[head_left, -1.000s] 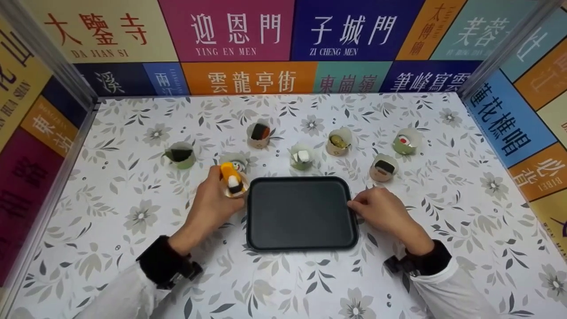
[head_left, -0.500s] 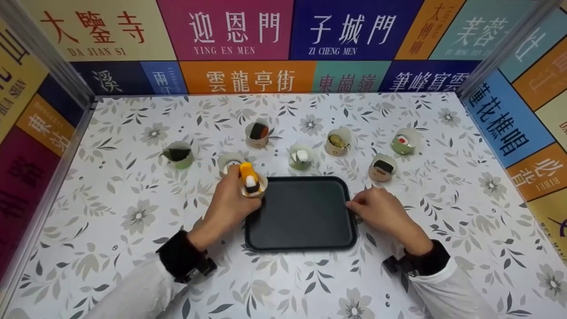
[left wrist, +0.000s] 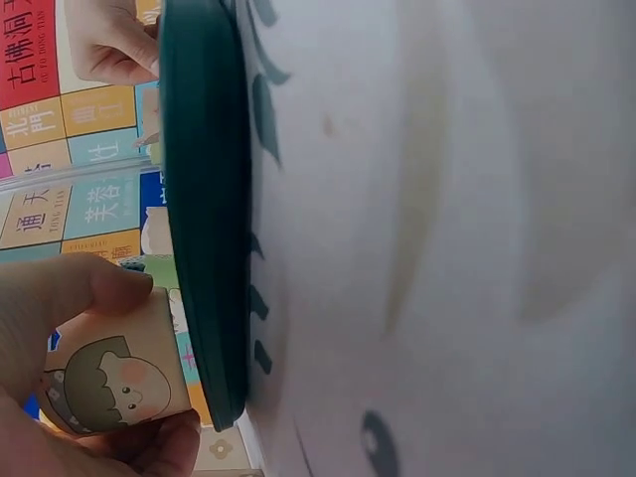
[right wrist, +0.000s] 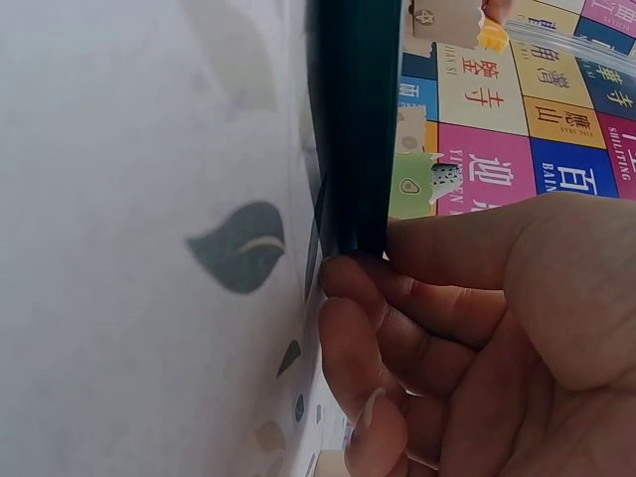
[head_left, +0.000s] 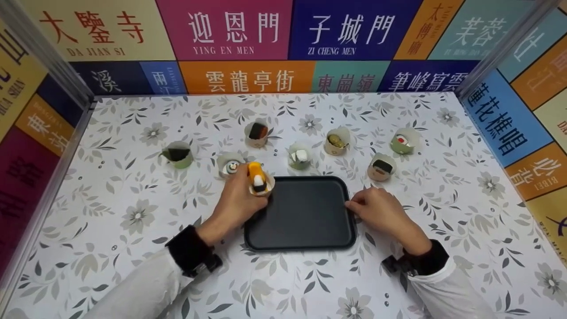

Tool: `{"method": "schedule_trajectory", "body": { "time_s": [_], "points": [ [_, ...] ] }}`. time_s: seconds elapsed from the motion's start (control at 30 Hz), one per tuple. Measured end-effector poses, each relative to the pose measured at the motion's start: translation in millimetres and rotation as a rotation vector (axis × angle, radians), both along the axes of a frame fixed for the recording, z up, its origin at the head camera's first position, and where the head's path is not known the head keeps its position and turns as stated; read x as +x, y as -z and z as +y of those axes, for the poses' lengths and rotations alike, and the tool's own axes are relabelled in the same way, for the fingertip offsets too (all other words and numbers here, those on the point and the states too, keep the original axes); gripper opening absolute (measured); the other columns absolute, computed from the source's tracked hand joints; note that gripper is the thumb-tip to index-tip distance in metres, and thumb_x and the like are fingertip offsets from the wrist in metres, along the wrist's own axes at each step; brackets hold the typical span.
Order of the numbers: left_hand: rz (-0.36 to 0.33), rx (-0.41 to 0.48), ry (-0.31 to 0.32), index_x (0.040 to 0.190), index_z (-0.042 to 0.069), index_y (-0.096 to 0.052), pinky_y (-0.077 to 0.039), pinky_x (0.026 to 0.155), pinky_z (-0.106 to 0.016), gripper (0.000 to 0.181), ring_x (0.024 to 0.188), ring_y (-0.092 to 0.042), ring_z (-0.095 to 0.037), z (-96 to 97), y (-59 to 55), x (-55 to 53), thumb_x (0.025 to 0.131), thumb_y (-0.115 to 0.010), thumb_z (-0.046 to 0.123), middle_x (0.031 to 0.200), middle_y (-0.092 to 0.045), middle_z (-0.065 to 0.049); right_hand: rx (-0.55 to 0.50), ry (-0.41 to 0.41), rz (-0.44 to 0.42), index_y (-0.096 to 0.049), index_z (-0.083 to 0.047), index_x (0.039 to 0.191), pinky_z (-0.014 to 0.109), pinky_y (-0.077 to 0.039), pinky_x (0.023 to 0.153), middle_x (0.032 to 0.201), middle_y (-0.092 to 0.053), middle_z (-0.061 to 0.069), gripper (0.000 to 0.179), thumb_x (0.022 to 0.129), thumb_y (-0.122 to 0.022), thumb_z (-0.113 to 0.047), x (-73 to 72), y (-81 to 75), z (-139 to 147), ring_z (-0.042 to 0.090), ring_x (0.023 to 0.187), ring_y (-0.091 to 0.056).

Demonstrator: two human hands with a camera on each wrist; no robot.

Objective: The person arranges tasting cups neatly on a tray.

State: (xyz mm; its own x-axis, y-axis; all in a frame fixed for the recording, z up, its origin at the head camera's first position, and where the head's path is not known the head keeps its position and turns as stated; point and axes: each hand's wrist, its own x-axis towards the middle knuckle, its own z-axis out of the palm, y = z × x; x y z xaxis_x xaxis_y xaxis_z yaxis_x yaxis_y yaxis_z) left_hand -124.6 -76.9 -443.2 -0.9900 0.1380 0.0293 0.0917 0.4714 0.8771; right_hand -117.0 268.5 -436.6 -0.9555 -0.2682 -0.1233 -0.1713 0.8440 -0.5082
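My left hand [head_left: 239, 195] grips a paper cup [left wrist: 119, 368] with a cartoon face printed on its side. Inside that cup sits a piece of sushi [head_left: 257, 177] with a yellow top, white rice and a dark band. Hand and cup are over the upper left corner of a dark rectangular tray [head_left: 305, 217]; the left wrist view shows the cup beside the tray's rim, above the tabletop. At the tray's right edge, my right hand [head_left: 383, 210] pinches the rim between thumb and forefinger, its other fingers curled below.
Several paper cups of sushi stand in a loose spread behind the tray, among them a white-topped one [head_left: 300, 157], a green one at far left [head_left: 178, 155] and one at far right [head_left: 402, 142]. Printed panels [head_left: 248, 77] wall the patterned tabletop [head_left: 283, 283].
My left hand has carried the cup of yellow-topped sushi rightward, from beside the tray to over its upper left corner. My right hand stays at the tray's right rim.
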Motion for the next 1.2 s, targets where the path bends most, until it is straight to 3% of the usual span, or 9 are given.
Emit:
{"method": "schedule_trajectory", "body": {
  "time_s": [0.53, 0.83, 1.2],
  "points": [
    [-0.011, -0.089, 0.013, 0.132, 0.0, -0.05, -0.049, 0.095, -0.041, 0.068, 0.106, -0.06, -0.03, 2.9, 1.4, -6.3, 0.071, -0.081, -0.006, 0.117, -0.062, -0.014, 0.004, -0.004, -0.006, -0.073, -0.016, 0.073, 0.035, -0.042, 0.059, 0.065, -0.063, -0.008, 0.026, 0.099, -0.072, -0.022, -0.3, 0.7, -0.5, 0.013, 0.058, -0.055],
    [0.02, -0.126, 0.017, 0.127, 0.0, -0.053, -0.049, 0.095, -0.042, 0.063, 0.105, -0.061, -0.031, 2.6, 2.9, -6.9, 0.072, -0.082, -0.005, 0.113, -0.063, -0.014, -0.006, -0.012, -0.003, -0.071, -0.016, 0.073, 0.035, -0.042, 0.06, 0.064, -0.061, -0.008, 0.027, 0.099, -0.071, -0.021, 0.1, -0.5, -0.5, 0.013, 0.058, -0.055],
    [0.114, -0.148, 0.033, 0.116, -0.001, -0.057, -0.049, 0.093, -0.045, 0.053, 0.1, -0.06, -0.032, 2.5, 6.3, -8.0, 0.069, -0.08, -0.008, 0.105, -0.061, -0.013, -0.007, -0.012, -0.007, -0.07, -0.016, 0.074, 0.035, -0.043, 0.06, 0.065, -0.062, -0.007, 0.027, 0.1, -0.071, -0.022, 0.2, 0.9, 0.4, 0.012, 0.058, -0.056]
  ]
}}
